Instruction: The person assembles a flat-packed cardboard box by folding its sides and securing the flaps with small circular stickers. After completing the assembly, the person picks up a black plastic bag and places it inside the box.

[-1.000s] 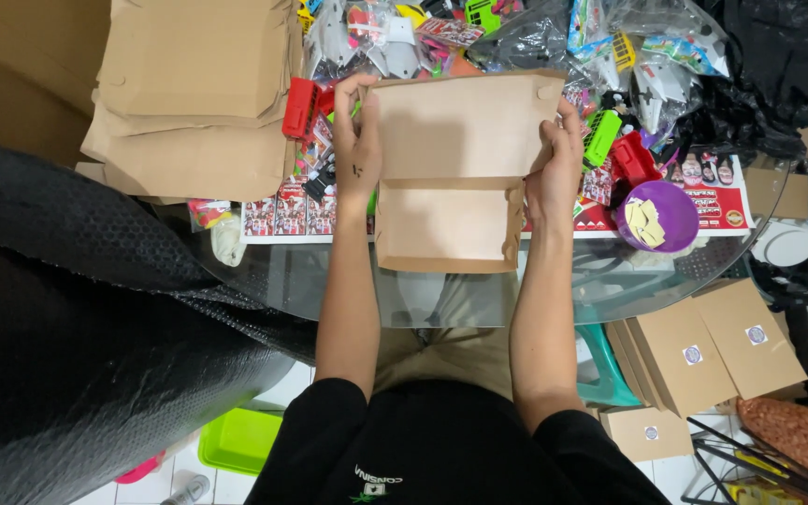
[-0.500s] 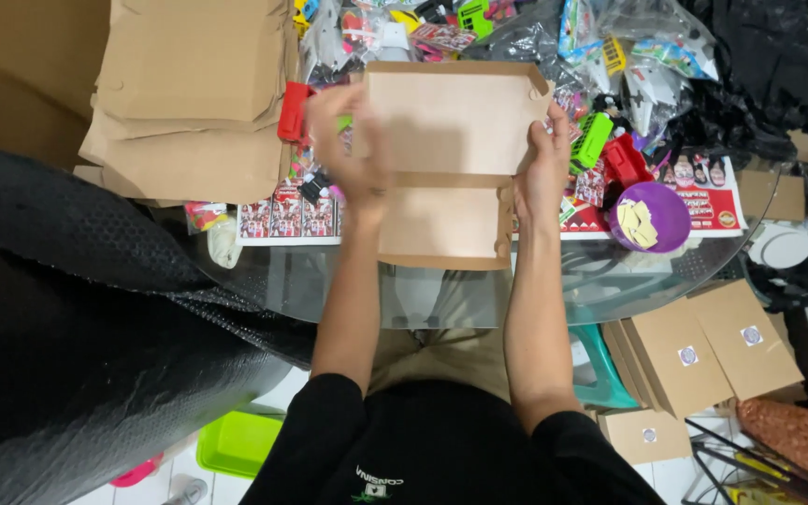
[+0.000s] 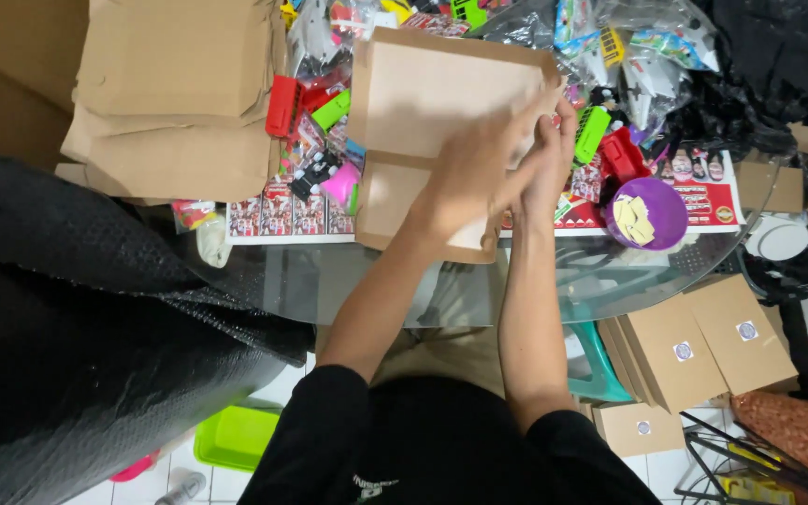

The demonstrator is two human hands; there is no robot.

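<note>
Head view: you lean over the round glass counter [image 3: 329,281] with both hands on a flat brown cardboard mailer box [image 3: 427,103], which lies half unfolded at the counter's middle, its lower flap reaching toward the near rim. Your left hand [image 3: 465,182] crosses over the panel with fingers spread flat, pressing rather than grasping, which looks like a way to keep the board from springing up. Your right hand [image 3: 549,154] sits just beside it at the box's right edge, fingers curled on the side wall; whether this grip closes fully around the edge you cannot tell, as the left hand partly covers it.

Room is tight. A stack of flat brown cardboard sheets [image 3: 175,89] crowds the left of the box, and a heap of small bright plastic toys in clear bags [image 3: 610,56] presses in behind and to the right. A purple round bowl holding pale paper scraps [image 3: 649,213] stands near your right wrist. The only open glass is the strip between the box and your body. Below the rim, folded brown boxes with round stickers [image 3: 703,341] stand on the floor, and black bubble wrap [image 3: 77,337] fills the left.
</note>
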